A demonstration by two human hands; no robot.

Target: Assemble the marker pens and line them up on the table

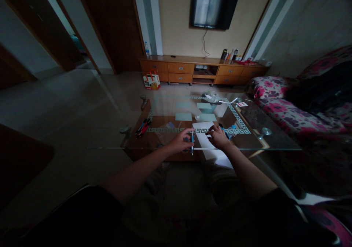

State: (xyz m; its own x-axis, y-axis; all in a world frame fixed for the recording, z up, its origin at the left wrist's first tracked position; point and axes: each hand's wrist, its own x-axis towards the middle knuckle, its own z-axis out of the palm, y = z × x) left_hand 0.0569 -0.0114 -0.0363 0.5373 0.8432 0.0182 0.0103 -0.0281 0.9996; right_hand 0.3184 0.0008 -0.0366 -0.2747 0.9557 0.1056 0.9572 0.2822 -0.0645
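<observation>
Pen (192,138), slim and blue with paler, shiny bits near the ends, is pinched in the fingers of the left hand (182,141), right by the near edge of a glass table (165,105). The right hand (218,137) has its fingers loosely bent and slightly spread over white paper (205,141); can't tell if they touch it. The glass has a Greek-key border, plus a bunch of red and black pens (143,128) off to the left. Kinda dim room: wall TV (216,6), wooden cabinet (180,68), flowery sofa (271,87). Pen's long axis runs pretty much straight up and down in view; too small to tell which end writes.
</observation>
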